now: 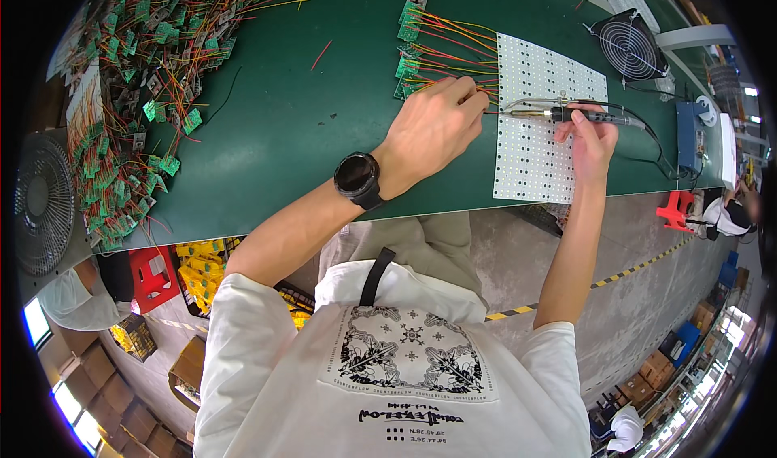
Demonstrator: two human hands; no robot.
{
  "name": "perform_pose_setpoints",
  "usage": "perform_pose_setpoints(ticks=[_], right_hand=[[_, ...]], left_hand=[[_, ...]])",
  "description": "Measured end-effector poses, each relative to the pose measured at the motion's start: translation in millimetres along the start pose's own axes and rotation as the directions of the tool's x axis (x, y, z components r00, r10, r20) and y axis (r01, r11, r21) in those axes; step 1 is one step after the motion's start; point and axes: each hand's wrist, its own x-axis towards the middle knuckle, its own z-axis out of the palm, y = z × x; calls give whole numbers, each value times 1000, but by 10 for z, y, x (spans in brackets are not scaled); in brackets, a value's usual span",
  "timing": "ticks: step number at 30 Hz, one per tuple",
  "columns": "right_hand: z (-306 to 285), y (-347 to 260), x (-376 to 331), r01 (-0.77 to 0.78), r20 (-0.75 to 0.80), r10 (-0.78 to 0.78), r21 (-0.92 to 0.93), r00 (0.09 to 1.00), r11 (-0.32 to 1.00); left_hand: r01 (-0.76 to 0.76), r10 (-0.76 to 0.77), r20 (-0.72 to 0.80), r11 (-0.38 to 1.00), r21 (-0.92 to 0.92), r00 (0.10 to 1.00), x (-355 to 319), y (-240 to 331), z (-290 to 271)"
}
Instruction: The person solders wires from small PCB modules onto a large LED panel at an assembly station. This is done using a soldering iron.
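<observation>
My right hand (589, 138) is closed round the black handle of a soldering iron (558, 114), which has a thin metal feed tube above its tip. The tip points left, at the left edge of a white LED panel (534, 159) covered in small dots. My left hand (437, 130), a black watch on its wrist, pinches a thin wire (490, 112) at that same edge, close to the tip. Red and yellow wires (457, 41) run from the panel's left edge to several small green circuit boards (410, 21) beyond my left hand.
A large heap of wired green circuit boards (150, 69) covers the table's left side. On the right stand a black fan (627, 45) and a blue box (689, 134) with a solder spool (708, 110). Another fan (44, 203) is far left. A loose red wire (321, 55) lies mid-table.
</observation>
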Motion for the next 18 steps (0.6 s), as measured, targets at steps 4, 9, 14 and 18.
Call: perform_pose_setpoints(ticks=[4, 9, 14, 18], right_hand=[[-9, -16, -8, 3, -24, -2, 54, 1000, 999], [-33, -10, 8, -1, -32, 3, 62, 999, 998], [12, 1, 40, -6, -53, 9, 59, 999, 998], [40, 49, 55, 12, -106, -2, 92, 994, 996]], left_hand=[[7, -7, 4, 1000, -9, 1000, -9, 6, 10], [-6, 6, -5, 1000, -20, 1000, 2, -28, 11], [-15, 14, -4, 1000, -11, 1000, 10, -41, -39], [-41, 41, -28, 999, 15, 999, 15, 21, -128]])
